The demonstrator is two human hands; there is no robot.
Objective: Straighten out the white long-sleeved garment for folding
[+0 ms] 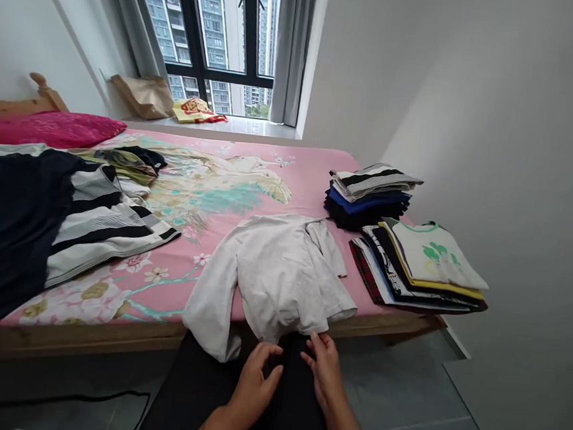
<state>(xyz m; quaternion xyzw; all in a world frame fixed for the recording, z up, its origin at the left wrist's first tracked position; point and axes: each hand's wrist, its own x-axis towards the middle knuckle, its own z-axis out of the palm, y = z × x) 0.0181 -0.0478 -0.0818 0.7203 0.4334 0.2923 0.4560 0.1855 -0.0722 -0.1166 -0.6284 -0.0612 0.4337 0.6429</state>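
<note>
My left hand (256,381) gapes beside the white long-sleeved shirt (285,265) at the bed (315,167) edge; whether my right hand (324,364) pinches it, I can't tell. Stacked folded clothes (367,205) sit rightward; the yellow bag (188,111) bears unreadable red print.

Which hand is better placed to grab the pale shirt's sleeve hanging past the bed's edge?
Probably the left hand: it's open, closer to that sleeve, while the right hand is farther across.

Light grey long-sleeved shirt (276,268) lay before you, unfolded and rumpled, spread at the near edge of the pink floral bedsheet (315,171); sleeve (212,295) at your left drooped over the edge.
</note>
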